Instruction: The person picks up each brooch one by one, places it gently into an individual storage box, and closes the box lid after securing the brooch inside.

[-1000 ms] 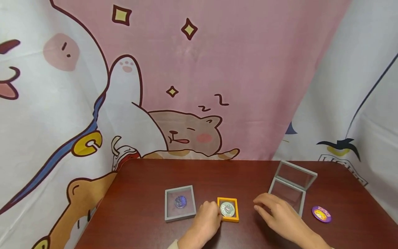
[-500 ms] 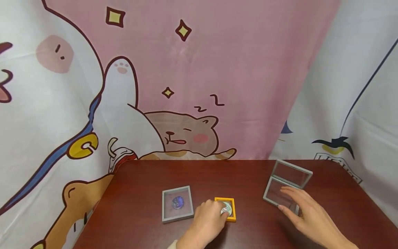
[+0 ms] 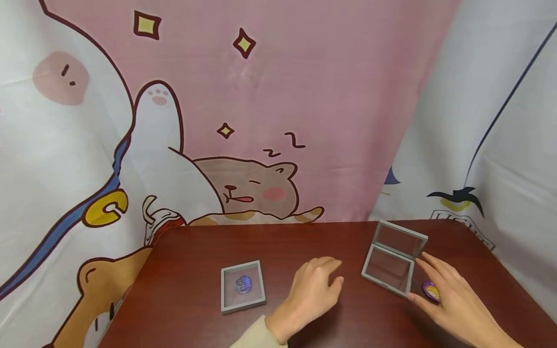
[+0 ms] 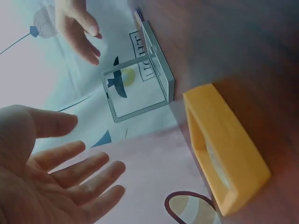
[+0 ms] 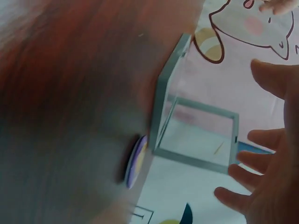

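- Left hand (image 3: 314, 287), fingers apart and relaxed, hung over the table (image 3: 196, 261), nothing in its grasp!
- Right hand (image 3: 459, 302), spread too, thumb well away from the fingers, bare of any load; whether a fingertip touched the case, you couldn't tell.
- Right by the left hand, seen from its wrist, stood the yellow frame (image 4: 233, 135), a pale disc partly showing inside; the head view hid it behind the hand.
- Between the hands, there was the grey case (image 5: 161, 91), lid up!
- Just beside it lay the purple badge (image 3: 430, 291), half covered by the right hand.
- Out left, a grey frame (image 3: 243, 306) lay flat, blue badge (image 3: 243, 284) within its rim.
- Behind it all hung a cartoon cloth (image 3: 348, 96).
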Demonstrator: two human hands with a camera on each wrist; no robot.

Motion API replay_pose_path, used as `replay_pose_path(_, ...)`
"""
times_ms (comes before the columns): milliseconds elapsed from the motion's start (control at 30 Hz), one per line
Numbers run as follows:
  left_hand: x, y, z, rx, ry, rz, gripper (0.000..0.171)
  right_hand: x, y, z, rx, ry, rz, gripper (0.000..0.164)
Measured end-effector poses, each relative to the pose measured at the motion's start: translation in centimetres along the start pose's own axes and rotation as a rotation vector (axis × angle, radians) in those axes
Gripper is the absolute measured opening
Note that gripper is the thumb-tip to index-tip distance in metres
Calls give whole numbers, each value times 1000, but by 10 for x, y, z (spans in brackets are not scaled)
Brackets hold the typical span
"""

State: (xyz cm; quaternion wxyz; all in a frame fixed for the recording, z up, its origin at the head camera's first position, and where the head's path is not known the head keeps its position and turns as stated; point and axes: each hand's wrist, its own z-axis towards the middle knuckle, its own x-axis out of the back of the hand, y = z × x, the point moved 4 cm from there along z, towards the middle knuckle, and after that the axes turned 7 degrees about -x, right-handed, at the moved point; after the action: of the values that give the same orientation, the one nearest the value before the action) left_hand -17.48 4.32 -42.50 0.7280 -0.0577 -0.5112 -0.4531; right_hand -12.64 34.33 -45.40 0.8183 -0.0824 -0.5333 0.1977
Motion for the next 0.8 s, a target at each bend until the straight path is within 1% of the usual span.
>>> replay_pose_path(167,-12,0,15,36,-102,-41,45,-6,19,-6,-68,-103,-38,97)
replay_pose_path(433,-39,3,36,50,-259,2,62,-9,38,-8,-138,-290,-132,103)
replay_pose_path(500,-46,4,41,59,-294,20,66,-10,41,-9,-131,-301,-141,101)
replay_pose_path(700,-66,4,53,74,-393,107,76,-12,48,-11,-109,-300,-187,94)
replay_pose_path(800,-74,2,59,86,-446,117,82,-13,51,-10,-115,-318,-214,92)
